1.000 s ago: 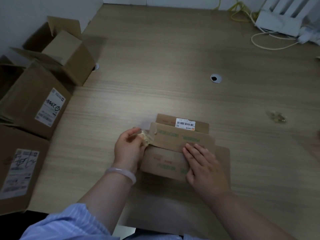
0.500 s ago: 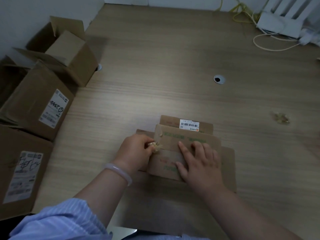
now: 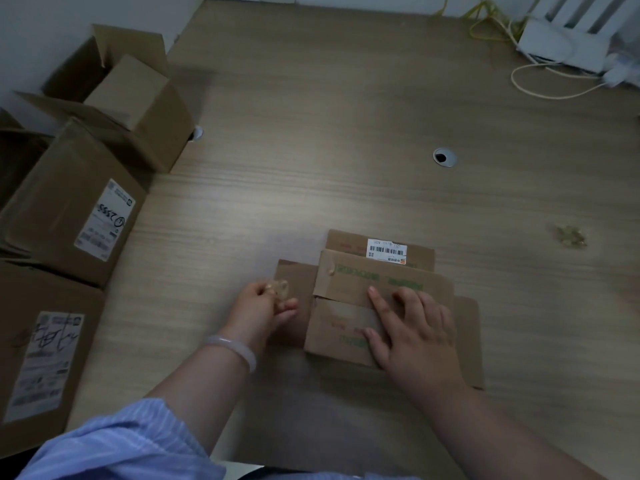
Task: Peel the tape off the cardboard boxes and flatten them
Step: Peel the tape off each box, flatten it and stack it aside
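A small brown cardboard box with green print and a barcode label lies low on the wooden table near the front middle. My right hand presses down on its top flaps with spread fingers. Just left of the box, my left hand pinches a crumpled strip of clear tape, held off the cardboard. A wider flat cardboard sheet lies under the box.
Several cardboard boxes stand at the left: an open one at the back, a labelled one in the middle, another nearest me. A tape ball lies at the right. A cable hole and white cables lie farther back.
My left hand has pulled the tape strip leftward off the box edge. My right hand slid up onto the top flaps and spread out.
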Available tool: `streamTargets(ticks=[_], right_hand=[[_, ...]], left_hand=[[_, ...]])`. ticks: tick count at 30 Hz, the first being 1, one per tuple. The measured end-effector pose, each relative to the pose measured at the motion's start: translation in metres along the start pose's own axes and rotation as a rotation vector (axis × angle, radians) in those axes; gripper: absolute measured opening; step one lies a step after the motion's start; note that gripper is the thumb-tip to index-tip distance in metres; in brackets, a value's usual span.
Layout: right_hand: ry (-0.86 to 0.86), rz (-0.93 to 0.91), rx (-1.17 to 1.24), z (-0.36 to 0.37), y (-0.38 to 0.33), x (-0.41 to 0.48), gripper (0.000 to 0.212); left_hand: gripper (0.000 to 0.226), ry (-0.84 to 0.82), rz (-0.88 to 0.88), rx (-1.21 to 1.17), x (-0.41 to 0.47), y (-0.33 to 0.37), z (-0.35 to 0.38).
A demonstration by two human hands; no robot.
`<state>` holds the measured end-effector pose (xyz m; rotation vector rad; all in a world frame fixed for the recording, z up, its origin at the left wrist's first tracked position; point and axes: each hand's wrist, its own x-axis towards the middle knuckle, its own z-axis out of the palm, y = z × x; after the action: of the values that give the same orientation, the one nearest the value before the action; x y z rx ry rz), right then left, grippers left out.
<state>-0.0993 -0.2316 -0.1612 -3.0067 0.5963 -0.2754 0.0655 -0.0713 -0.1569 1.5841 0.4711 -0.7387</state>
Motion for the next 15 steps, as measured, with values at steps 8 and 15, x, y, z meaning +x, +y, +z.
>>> streamTargets(ticks=[8,15], right_hand=[[-0.02,0.006,-0.01,0.0,-0.001,-0.001,0.054],[-0.047,0.012,-0.022,-0.002,-0.002,0.001,0.057]], left_hand=[[0.021,0.04,0.562,0.404,-0.008,0.01,-0.005],[0.015,-0.142,1.059,1.025,-0.012,0.005,0.021]])
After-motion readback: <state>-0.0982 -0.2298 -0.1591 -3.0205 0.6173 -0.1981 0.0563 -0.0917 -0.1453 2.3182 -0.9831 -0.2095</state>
